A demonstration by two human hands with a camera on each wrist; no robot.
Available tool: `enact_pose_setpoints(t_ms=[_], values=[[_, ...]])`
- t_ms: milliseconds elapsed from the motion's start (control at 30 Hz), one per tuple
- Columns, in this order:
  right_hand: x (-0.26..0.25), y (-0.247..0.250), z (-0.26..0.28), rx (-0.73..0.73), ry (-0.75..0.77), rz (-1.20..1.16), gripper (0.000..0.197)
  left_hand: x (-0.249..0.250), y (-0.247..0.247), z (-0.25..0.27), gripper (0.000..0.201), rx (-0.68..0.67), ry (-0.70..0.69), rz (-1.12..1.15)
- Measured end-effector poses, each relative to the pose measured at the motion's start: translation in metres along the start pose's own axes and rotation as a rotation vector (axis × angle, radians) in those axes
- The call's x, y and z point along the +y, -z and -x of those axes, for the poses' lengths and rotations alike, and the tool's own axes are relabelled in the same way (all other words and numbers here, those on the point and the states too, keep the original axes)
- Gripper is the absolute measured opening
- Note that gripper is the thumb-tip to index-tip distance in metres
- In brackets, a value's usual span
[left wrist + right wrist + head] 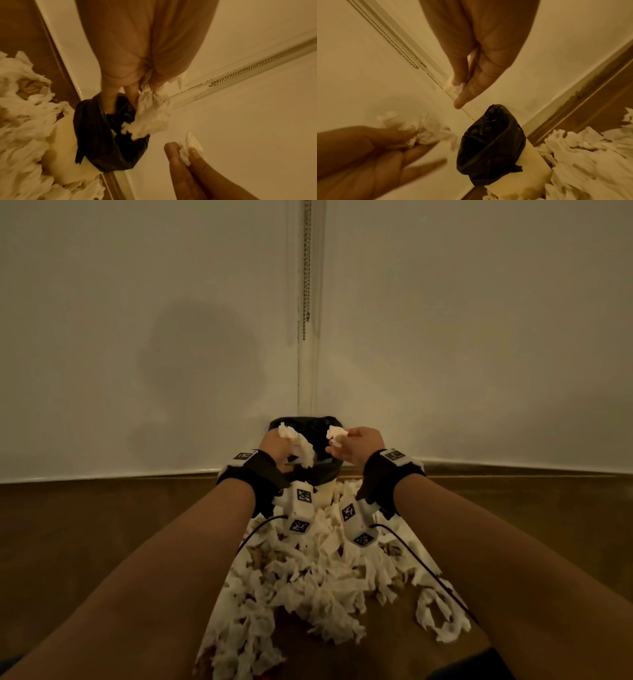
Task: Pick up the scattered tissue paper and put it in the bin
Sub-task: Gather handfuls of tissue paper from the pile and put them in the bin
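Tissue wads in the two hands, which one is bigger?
The wad in the left hand, the left-hand tissue wad: it trails down over the bin, while the right hand pinches only a small scrap.

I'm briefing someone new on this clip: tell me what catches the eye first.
The big heap of torn tissue paper on the brown floor, right in front of the bin, stands out most. Above the bin's black liner, in the wall corner, the left hand grips a large wad and the right hand pinches a small scrap.
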State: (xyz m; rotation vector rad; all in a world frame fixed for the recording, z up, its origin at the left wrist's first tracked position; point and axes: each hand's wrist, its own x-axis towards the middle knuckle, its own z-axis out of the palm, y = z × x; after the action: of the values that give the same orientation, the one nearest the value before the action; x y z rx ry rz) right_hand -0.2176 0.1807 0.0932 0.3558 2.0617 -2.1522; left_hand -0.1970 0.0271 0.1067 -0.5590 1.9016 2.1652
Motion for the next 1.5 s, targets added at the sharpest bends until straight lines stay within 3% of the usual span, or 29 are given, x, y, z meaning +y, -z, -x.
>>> enact_pose_setpoints(t_ms=[67,167,267,333,367,433,500,567,633,733,833,1000,1167,1367,1500], values=[[0.008,-0.003,-0.018,0.051,0.006,0.051,0.017,0.005,-0.003,-0.015,0.024,0.005,-0.011,0.05],[0.027,-0.008,-0.04,0.149,0.016,0.203,0.019,0.006,-0.009,-0.046,0.033,0.094,-0.021,0.104],[0.044,-0.011,-0.054,0.165,-0.036,0.222,0.013,0.0,-0.01,-0.055,0.026,0.122,0.035,0.178],[0.048,-0.013,-0.06,0.166,-0.063,0.179,0.004,-0.003,-0.013,-0.057,0.041,0.055,0.084,0.2],[0.047,-0.014,-0.062,0.171,-0.07,0.159,0.012,-0.007,-0.013,-0.062,0.045,0.033,0.077,0.216],[0.041,-0.016,-0.062,0.113,-0.079,0.098,0.025,-0.01,-0.014,-0.065,0.045,-0.027,0.072,0.34],[0.036,-0.018,-0.058,-0.043,-0.08,-0.005,0.041,-0.012,-0.013,-0.068,0.047,-0.032,0.066,0.415],[0.035,-0.017,-0.057,-0.035,-0.031,0.007,0.045,-0.013,-0.01,-0.066,0.047,-0.052,0.063,0.46],[0.034,-0.018,-0.054,-0.075,-0.13,-0.107,0.046,-0.016,-0.004,-0.066,0.048,-0.06,0.093,0.5],[0.038,-0.014,-0.049,-0.046,-0.12,-0.026,0.045,-0.023,0.006,-0.063,0.055,-0.066,0.128,0.52],[0.039,-0.009,-0.038,-0.038,-0.132,-0.038,0.044,-0.029,0.015,-0.057,0.058,-0.04,0.12,0.432],[0.055,0.003,-0.005,-0.055,-0.248,-0.097,0.037,-0.054,0.022,-0.031,0.028,0.008,0.105,0.279],[0.094,0.018,0.033,0.052,-0.291,0.127,0.025,-0.109,0.019,0.001,0.014,0.032,0.15,0.103],[0.163,0.045,0.071,0.096,-0.451,0.235,0.033,-0.202,0.032,0.029,0.031,0.037,0.179,-0.356],[0.204,0.047,0.088,0.101,-0.519,0.324,0.038,-0.251,0.045,0.038,0.031,0.086,0.145,-0.578]])
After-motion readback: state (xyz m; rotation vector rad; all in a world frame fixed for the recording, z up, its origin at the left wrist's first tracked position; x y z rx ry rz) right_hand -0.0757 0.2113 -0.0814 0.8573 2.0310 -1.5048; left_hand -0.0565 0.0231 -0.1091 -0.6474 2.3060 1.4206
